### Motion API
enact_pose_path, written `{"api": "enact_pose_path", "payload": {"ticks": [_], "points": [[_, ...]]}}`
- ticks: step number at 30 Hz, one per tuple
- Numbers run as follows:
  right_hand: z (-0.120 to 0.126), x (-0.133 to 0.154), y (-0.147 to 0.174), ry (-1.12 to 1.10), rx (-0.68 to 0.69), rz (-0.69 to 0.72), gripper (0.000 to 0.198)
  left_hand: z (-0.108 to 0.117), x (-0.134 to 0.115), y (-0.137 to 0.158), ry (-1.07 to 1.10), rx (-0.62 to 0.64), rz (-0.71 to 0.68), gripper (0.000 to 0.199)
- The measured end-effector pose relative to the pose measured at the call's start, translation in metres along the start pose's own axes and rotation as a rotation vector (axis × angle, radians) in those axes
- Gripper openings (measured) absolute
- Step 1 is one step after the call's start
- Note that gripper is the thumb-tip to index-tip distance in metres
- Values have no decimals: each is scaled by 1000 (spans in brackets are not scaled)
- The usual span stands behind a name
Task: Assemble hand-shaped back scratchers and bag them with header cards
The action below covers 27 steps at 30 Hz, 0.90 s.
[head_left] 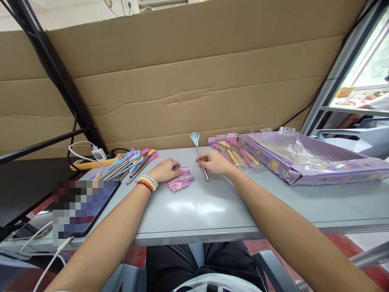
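Note:
My right hand pinches the metal rod of a back scratcher, whose light blue hand-shaped head points away from me. The rod's lower end reaches down to the grey table. My left hand, with beaded bracelets and a red string at the wrist, has its fingers curled at the edge of a small pile of pink printed cards. Its fingertips are closed on a card at the top of the pile. Left of it lies a heap of back scratchers with metal rods and pink, blue, purple and yellow heads.
Bagged back scratchers with pink and yellow handles lie beyond my right hand. A purple display box holding clear plastic stands at the right. A tablet with cables lies at the left. A cardboard wall closes the back.

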State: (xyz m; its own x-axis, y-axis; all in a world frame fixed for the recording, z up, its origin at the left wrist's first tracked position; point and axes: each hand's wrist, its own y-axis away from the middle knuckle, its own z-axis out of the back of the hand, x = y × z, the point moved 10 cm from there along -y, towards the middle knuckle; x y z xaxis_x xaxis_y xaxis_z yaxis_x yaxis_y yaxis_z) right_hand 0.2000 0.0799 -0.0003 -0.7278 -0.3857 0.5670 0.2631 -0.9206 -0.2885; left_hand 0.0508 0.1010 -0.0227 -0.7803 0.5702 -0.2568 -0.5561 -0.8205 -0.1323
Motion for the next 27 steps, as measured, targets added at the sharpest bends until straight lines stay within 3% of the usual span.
{"api": "enact_pose_path", "payload": {"ticks": [11,18,23,27], "points": [[-10,0,3,73,99,-12,25,-4,0,-1,97,69,18,37],[-14,-7,2,111,114,-17,27,-4,5,0,119,92,67,46],[-12,-7,3,131,122,-27,36,-7,6,-2,153,104,42,41],[-17,-2,4,210,173,-1,28,-13,9,-5,204,121,37,36]]}}
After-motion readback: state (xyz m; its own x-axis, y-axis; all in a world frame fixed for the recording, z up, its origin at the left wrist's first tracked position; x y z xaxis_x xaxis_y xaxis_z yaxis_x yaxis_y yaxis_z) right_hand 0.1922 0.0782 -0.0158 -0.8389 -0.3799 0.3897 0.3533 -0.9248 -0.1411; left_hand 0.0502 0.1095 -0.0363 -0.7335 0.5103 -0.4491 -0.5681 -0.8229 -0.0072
